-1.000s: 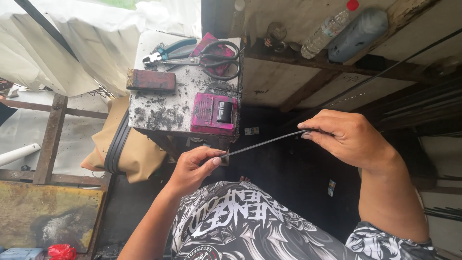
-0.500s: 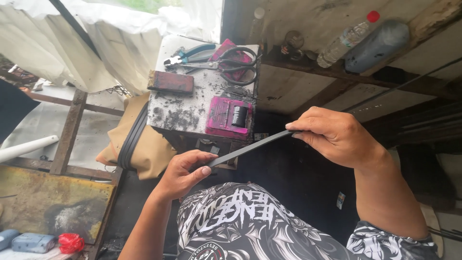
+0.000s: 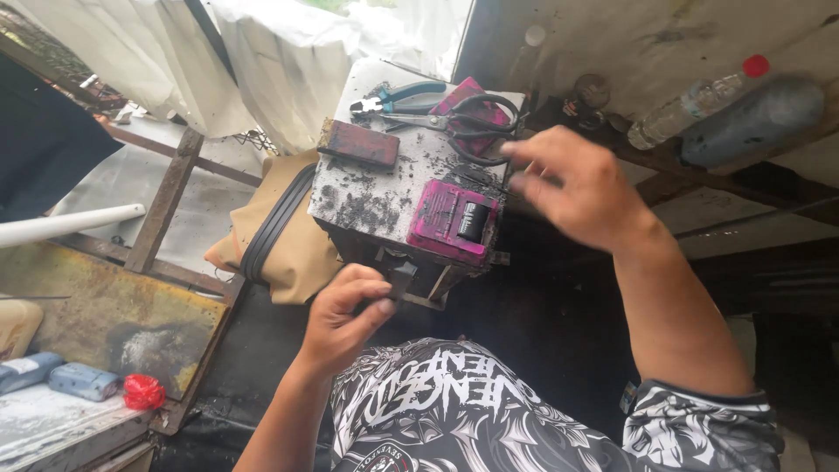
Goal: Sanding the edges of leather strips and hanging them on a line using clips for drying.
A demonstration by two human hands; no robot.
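A small dark piece (image 3: 401,278) is pinched in the left hand (image 3: 343,316), just below the sooty worktop (image 3: 376,197). The right hand (image 3: 577,188), blurred, is raised beside the scissors (image 3: 472,122); its fingers' grip cannot be told.

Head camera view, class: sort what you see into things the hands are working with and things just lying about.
In hand:
left hand pinching a small dark piece
right hand, blurred, over the block's edge

Lying about:
pliers
scissors
pink box
red slab
plastic bottle
tan bag
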